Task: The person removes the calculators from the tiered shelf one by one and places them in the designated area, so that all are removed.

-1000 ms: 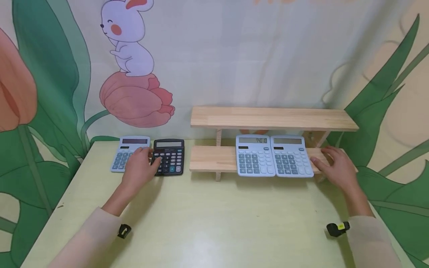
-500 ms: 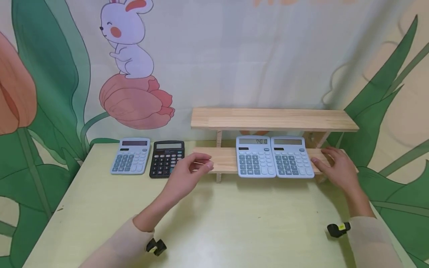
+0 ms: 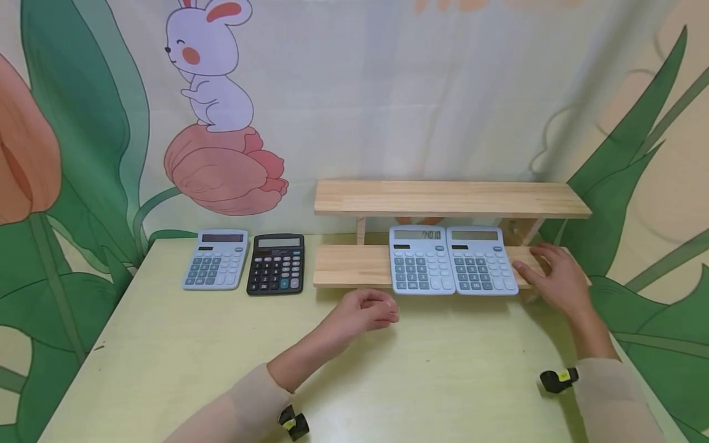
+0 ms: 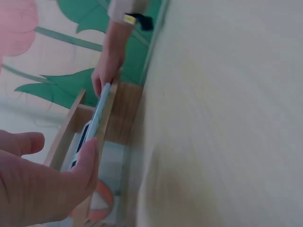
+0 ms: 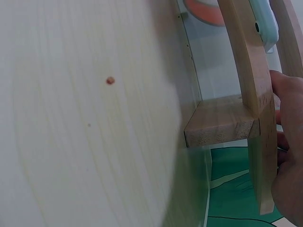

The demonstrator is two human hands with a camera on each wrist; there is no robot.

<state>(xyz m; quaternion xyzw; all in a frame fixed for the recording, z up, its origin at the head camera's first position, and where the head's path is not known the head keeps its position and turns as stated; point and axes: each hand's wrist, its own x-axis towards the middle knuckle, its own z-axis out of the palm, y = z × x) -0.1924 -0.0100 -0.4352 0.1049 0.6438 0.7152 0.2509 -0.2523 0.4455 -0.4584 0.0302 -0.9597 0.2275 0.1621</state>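
Two light blue calculators stand side by side on the lower board of a wooden shelf, the left one (image 3: pixel 422 259) showing digits and the right one (image 3: pixel 480 259) beside it. Just below the shelf's front edge, my left hand (image 3: pixel 354 320) hangs over the table with loosely bent fingers, holding nothing. In the left wrist view, thumb and fingers of that hand (image 4: pixel 47 189) are apart. My right hand (image 3: pixel 559 280) rests on the right end of the lower board (image 3: pixel 351 266), thumb near the right calculator. The right wrist view shows this hand (image 5: pixel 289 142) against the board, fingers partly hidden.
Left of the shelf, another light blue calculator (image 3: pixel 216 259) and a black calculator (image 3: pixel 276 264) lie on the table (image 3: pixel 443 381). The upper board (image 3: pixel 451 198) runs above and behind the lower one. A printed curtain (image 3: pixel 354 92) hangs at the back.
My left hand has left the black calculator and moved right and toward the front of the shelf, passing its left end. The right hand and the calculators have stayed in place.
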